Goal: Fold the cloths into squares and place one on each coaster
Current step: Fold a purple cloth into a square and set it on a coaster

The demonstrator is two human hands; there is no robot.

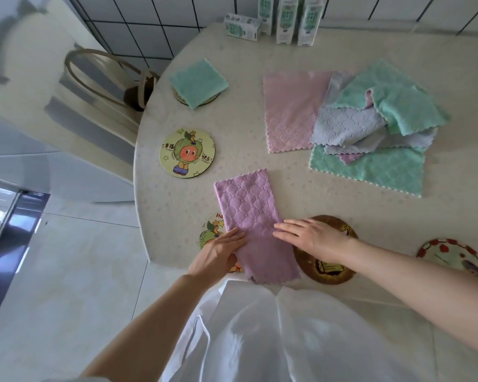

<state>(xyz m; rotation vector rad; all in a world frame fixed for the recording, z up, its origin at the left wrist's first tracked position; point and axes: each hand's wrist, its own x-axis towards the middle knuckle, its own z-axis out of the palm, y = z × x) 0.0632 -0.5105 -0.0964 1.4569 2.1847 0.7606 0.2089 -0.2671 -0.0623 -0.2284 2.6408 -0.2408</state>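
Note:
A purple cloth [253,216], folded into a long strip, lies at the table's near edge. My left hand [218,255] grips its left side near the bottom. My right hand [312,239] rests flat, fingers apart, on its right edge. The strip partly covers a green cartoon coaster [211,232]. A brown coaster [324,271] lies under my right hand. A bare cartoon coaster [186,153] sits further left. A folded teal cloth [198,82] lies on a far coaster [181,99]. A red-flowered coaster [453,256] is at the right.
A flat pink cloth [290,111] and a loose pile of teal, grey and pink cloths [378,128] lie on the right half of the table [260,53]. Several cartons [284,20] stand at the far edge. A chair [102,86] is left of the table.

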